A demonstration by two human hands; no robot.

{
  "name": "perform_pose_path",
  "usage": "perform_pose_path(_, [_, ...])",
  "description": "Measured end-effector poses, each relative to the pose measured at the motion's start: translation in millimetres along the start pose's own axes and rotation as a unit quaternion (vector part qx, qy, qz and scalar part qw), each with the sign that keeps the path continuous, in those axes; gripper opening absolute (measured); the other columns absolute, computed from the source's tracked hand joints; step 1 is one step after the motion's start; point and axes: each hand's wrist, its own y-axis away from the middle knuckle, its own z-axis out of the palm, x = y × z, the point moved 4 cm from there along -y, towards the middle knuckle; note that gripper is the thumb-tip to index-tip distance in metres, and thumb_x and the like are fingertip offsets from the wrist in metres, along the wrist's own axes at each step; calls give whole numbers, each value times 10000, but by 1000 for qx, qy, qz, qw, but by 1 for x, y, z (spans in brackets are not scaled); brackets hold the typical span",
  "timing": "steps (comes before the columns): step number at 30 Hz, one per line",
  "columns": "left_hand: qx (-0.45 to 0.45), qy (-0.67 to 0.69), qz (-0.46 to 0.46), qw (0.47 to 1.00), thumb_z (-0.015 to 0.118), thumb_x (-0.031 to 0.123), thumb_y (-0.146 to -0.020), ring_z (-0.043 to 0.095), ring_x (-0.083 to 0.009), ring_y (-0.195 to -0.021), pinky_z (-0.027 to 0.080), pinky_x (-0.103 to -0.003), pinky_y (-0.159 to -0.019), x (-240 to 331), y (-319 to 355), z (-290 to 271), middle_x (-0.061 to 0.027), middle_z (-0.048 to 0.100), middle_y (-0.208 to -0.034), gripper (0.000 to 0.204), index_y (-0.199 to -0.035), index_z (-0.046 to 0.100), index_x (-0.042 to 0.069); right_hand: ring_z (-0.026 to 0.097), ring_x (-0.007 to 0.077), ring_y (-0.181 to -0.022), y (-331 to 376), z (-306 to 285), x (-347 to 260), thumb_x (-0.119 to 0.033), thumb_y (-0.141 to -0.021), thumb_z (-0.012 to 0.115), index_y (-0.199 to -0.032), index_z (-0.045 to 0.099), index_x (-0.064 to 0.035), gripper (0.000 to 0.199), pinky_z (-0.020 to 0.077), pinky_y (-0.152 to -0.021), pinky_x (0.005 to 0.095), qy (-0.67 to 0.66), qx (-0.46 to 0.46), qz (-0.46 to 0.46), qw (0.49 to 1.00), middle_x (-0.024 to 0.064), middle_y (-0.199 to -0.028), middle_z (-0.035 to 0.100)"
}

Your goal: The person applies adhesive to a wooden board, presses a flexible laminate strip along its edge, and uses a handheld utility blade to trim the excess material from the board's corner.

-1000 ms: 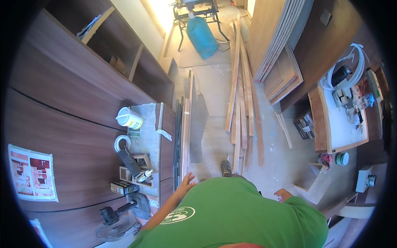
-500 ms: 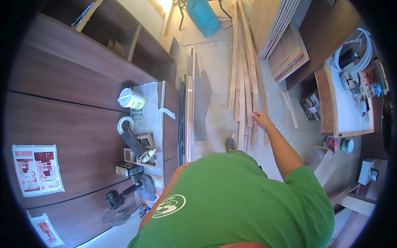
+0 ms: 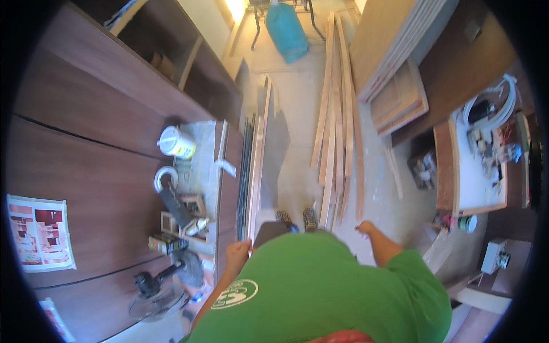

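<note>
My left hand [image 3: 237, 254] is at the near end of several thin boards [image 3: 255, 171] that stand on edge along the side of the brown workbench [image 3: 86, 148]. Its fingers touch the edge of the pale board; whether they grip it I cannot tell. My right hand [image 3: 366, 228] hangs empty, fingers loose, over the dusty floor, just right of the long wooden strips [image 3: 337, 126] lying there. My green shirt hides both forearms and much of the floor below; my shoes [image 3: 294, 217] show just beyond it.
On the bench lie a white tub [image 3: 176, 143], a tape roll [image 3: 164, 177], small wooden frames [image 3: 191, 206], a black power tool [image 3: 151, 283] and a printed sheet [image 3: 40, 231]. A blue water jug [image 3: 286, 31] lies at the far end. Stacked panels [image 3: 400, 97] and a cluttered table [image 3: 480, 154] stand right.
My right hand reached out to the wooden strips half a second ago and has drawn back toward my body. My left hand, hidden then, is back at the boards' near end.
</note>
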Motion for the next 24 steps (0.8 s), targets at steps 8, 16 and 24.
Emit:
perform_pose_path(8, [-72,211,152,963,618,205,-927,611,-130,-881,494,-269,-775,77,-66,1,-99,648,-950,356,-1195,570,-24,658,271,-847,23,-120,-163,-380,-810,694,-1003,683,-11,417,511,-758,368,-245,141,-128,951,168,-954,694])
perform_pose_path(16, [-168,176,133,961,623,187,-927,612,-176,-1016,477,-295,-905,124,-151,-37,-126,638,-1087,403,-1238,522,-50,649,215,-756,70,-148,-209,-361,-819,709,-1026,678,-41,382,517,-681,356,-177,184,-135,957,126,-848,684])
perform_pose_path(24, [-168,182,124,961,594,227,-943,612,-176,-1028,471,-301,-915,141,-166,-57,-128,649,-1093,403,-1225,533,-54,662,268,-698,66,-129,-180,-386,-817,717,-985,682,-58,371,526,-604,407,-123,121,-31,985,147,-827,682])
